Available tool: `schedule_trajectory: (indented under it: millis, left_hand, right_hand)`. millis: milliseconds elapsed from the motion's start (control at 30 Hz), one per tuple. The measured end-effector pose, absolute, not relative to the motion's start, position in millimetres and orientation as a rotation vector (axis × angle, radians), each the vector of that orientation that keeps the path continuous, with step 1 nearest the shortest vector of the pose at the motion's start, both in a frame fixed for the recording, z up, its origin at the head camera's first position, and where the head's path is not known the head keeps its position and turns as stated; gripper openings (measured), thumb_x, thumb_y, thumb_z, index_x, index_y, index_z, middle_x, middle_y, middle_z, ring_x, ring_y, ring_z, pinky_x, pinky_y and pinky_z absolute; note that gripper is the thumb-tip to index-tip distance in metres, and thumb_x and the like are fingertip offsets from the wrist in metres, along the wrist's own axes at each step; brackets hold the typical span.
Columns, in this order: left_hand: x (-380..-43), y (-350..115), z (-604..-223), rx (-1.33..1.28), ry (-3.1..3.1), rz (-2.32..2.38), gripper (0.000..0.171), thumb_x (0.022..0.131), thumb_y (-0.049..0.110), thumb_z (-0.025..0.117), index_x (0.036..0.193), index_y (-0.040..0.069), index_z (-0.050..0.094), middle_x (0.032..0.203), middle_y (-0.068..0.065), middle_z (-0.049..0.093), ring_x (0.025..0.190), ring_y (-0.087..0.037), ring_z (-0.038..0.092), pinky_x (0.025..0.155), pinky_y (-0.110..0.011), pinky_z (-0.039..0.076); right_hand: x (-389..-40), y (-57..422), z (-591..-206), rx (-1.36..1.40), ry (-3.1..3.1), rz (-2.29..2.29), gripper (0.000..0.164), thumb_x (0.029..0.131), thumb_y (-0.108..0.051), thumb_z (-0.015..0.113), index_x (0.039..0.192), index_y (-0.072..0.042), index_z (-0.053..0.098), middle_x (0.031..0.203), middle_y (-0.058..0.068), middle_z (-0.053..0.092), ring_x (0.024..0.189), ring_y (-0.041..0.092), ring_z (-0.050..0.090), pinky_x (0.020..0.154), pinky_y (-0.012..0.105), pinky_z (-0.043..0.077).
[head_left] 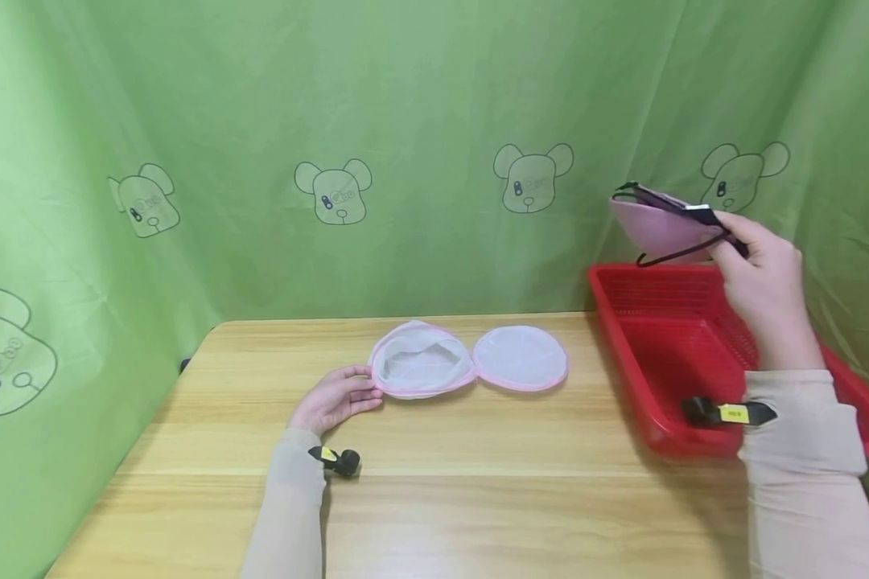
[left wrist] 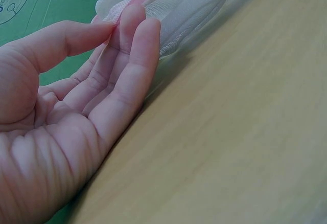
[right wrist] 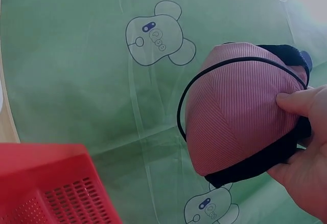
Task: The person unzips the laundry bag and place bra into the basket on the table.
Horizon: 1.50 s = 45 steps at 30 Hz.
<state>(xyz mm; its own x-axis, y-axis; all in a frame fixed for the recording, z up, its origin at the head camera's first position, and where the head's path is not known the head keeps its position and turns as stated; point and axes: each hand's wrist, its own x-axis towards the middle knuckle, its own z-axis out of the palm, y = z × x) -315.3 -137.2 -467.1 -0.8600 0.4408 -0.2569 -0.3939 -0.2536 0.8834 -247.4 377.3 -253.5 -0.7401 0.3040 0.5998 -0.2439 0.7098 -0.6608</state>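
A white mesh laundry bag with pink zipper trim lies unzipped on the table, its round lid folded out to the right. My left hand pinches the pink edge at the bag's left side; in the left wrist view the thumb and fingertips meet on the zipper tape. Up at the right, above the red basket, my right hand grips a folded pink ribbed bra with black bands and thin black straps. The thumb presses on the cup, and the other fingers are mostly hidden behind it.
A red plastic basket with perforated walls stands at the table's right side, under my right forearm. Green curtains with bear-head prints enclose the back and both sides. The wooden table reaches toward me in front of the bag.
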Motion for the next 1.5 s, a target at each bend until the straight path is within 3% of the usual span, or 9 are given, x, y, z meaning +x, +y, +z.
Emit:
schedule_trajectory:
  millis: [700, 933, 1033, 1267, 1500]
  left_hand:
    - [-318.3, -138.1, -471.1, 0.044, 1.496, 2.130, 0.030, 0.095, -0.004, 0.051, 0.124, -0.001, 0.046, 0.093, -0.009, 0.069, 0.087, -0.017, 0.070, 0.089, -0.031, 0.061]
    - [-317.5, -138.5, -469.0, 0.049, 1.493, 2.135, 0.027, 0.095, -0.005, 0.051, 0.121, 0.000, 0.048, 0.092, -0.009, 0.069, 0.086, -0.017, 0.070, 0.087, -0.031, 0.061]
    - [-317.6, -139.0, -468.8, 0.047, 1.498, 2.135, 0.027, 0.095, -0.005, 0.051, 0.121, 0.000, 0.048, 0.092, -0.009, 0.069, 0.086, -0.017, 0.070, 0.088, -0.031, 0.061]
    - [-319.4, -139.6, -471.1, 0.049, 1.488, 2.139, 0.027, 0.095, -0.004, 0.052, 0.121, 0.000, 0.049, 0.093, -0.010, 0.070, 0.087, -0.018, 0.070, 0.088, -0.032, 0.061]
    - [-319.3, -139.2, -470.7, 0.050, 1.459, 2.154, 0.022, 0.095, -0.004, 0.051, 0.116, 0.002, 0.052, 0.091, -0.009, 0.071, 0.085, -0.017, 0.071, 0.086, -0.031, 0.062]
  right_hand:
    - [-265.9, 406.3, -254.4, -0.034, -2.304, 0.863, 0.035, 0.099, -0.030, 0.052, 0.132, -0.025, 0.061, 0.089, -0.053, 0.041, 0.081, -0.017, 0.039, 0.073, 0.006, 0.028]
    - [-267.8, 420.1, -255.8, -0.066, -2.312, 0.914, 0.034, 0.099, -0.030, 0.053, 0.131, -0.034, 0.060, 0.079, -0.054, 0.042, 0.076, -0.013, 0.038, 0.066, 0.007, 0.027]
    - [-270.4, 425.4, -257.5, -0.072, -2.329, 0.925, 0.035, 0.098, -0.030, 0.053, 0.133, -0.031, 0.060, 0.078, -0.054, 0.042, 0.077, -0.013, 0.039, 0.065, 0.006, 0.027]
    - [-275.0, 436.5, -261.3, -0.087, -2.348, 0.987, 0.030, 0.098, -0.029, 0.055, 0.123, -0.043, 0.062, 0.071, -0.049, 0.044, 0.064, -0.020, 0.043, 0.053, -0.001, 0.038]
    - [-282.7, 446.5, -268.3, -0.117, -2.404, 0.914, 0.033, 0.099, -0.035, 0.053, 0.131, -0.036, 0.060, 0.078, -0.051, 0.041, 0.079, -0.018, 0.039, 0.066, 0.002, 0.030]
